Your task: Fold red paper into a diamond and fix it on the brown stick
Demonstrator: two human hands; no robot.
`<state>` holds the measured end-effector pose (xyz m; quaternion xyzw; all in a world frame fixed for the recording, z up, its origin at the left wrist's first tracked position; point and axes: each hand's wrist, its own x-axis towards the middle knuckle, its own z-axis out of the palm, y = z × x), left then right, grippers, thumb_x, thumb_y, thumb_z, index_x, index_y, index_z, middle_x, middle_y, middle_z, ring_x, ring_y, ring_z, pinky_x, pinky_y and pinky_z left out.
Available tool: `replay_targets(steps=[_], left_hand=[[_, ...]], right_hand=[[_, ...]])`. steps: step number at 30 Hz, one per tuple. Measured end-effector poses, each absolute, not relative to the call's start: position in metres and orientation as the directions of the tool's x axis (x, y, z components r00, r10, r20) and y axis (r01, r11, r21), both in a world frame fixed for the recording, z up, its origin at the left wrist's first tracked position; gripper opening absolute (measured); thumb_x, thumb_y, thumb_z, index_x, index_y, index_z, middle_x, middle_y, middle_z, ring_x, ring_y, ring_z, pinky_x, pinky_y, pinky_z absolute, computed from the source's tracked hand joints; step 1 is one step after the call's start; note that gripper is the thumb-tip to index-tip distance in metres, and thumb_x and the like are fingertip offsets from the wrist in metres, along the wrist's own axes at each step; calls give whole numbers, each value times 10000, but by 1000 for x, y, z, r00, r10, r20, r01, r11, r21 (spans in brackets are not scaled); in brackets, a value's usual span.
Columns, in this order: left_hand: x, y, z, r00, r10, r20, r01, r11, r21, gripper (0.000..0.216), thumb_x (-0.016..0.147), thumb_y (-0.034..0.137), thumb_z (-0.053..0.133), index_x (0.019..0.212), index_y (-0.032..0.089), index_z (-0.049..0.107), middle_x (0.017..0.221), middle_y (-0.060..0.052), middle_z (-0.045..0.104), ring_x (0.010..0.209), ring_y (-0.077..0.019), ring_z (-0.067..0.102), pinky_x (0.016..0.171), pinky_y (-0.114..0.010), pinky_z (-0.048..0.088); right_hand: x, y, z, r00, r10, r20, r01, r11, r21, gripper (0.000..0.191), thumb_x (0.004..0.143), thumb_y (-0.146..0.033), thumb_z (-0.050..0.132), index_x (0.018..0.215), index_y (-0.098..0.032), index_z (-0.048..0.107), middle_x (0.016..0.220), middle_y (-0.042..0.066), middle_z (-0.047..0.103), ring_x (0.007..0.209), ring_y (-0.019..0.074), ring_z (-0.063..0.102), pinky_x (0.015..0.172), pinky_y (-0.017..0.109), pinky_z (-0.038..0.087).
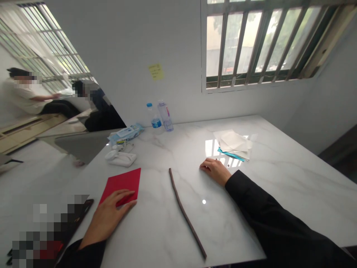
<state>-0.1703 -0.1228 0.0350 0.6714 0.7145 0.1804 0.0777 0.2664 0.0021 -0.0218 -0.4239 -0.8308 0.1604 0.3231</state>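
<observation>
The left hand (pixel 107 217) lies palm down with the fingers stretched forward and flat. The fingertips press the near corner of a red sheet (pixel 122 183), and the thumb points out along its near edge. Its grip is released: nothing is clasped, the hand only bears on the sheet. The right hand (pixel 214 170) rests farther out on the bench (pixel 279 178). Its black-sleeved forearm runs in from the lower right, and the fingers are loosely curled down to the surface. That grip is slack and closes on nothing that shows.

The red sheet is thin, matte and four-sided, and lies flat near the bench's left edge, under the left fingertips. Between the two hands lies a long, slim, dark brown stick (pixel 185 214). It is slightly bowed and touches neither hand. Just beyond the right hand is a loose stack of papers (pixel 233 143), pale sheets over a teal one. Against the far wall stand two clear plastic bottles (pixel 160 118). Beside them is a soft blue-and-white wipes pack (pixel 126 133), with a small white case (pixel 121 158) in front of it. A dark flat object (pixel 83 208), partly blurred out, lies at the near left edge.

The bench top is glossy white stone with faint grey veins, and it mirrors the barred window (pixel 262 41) above it. The wall is plain white and carries a yellow sticky note (pixel 156 71). At the far left two people (pixel 55 96) sit well apart from the bench.
</observation>
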Motion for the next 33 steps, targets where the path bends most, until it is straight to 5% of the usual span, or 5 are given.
replay_targets(steps=[15, 21, 27, 31, 33], left_hand=[[-161, -117, 44, -40, 990, 138, 953, -4, 304, 449, 822, 675, 592, 874, 295, 824, 1127, -59, 780, 1071, -316, 724, 1015, -422, 535], [-151, -117, 50, -79, 990, 120, 955, 40, 295, 436, 879, 600, 513, 923, 241, 757, 1080, -79, 776, 1018, -300, 720, 929, -396, 536], [-116, -99, 88, -225, 895, 386, 895, 33, 445, 269, 951, 534, 476, 976, 293, 592, 914, 1, 745, 871, -269, 719, 791, -361, 545], [-70, -65, 124, -375, 789, 487, 384, -346, 856, 246, 940, 486, 640, 989, 260, 558, 826, 56, 690, 736, -164, 668, 760, -298, 572], [-45, -40, 128, -400, 799, 448, 43, -472, 880, 275, 889, 428, 735, 940, 232, 549, 765, 66, 650, 681, -111, 629, 712, -231, 556]], right_hand=[[266, 2, -24, -319, 877, 360, 562, 480, -673, 223, 923, -83, 631, 967, -216, 804, 915, 35, 723, 779, 152, 669, 769, 271, 491], [268, 5, -30, -181, 930, 319, 601, 362, -713, 63, 874, -168, 741, 873, -202, 794, 767, 10, 702, 701, 151, 624, 723, 271, 476], [269, 6, -28, -184, 926, 330, 619, 370, -693, 65, 892, -205, 736, 842, -203, 778, 814, 27, 717, 713, 160, 629, 724, 285, 473], [269, 5, -26, -180, 917, 356, 613, 388, -688, 76, 900, -199, 721, 838, -200, 764, 795, 25, 701, 707, 158, 625, 711, 279, 473], [271, 4, -26, -180, 912, 368, 596, 399, -697, 60, 901, -192, 712, 875, -203, 765, 776, 14, 695, 689, 150, 615, 709, 275, 474]])
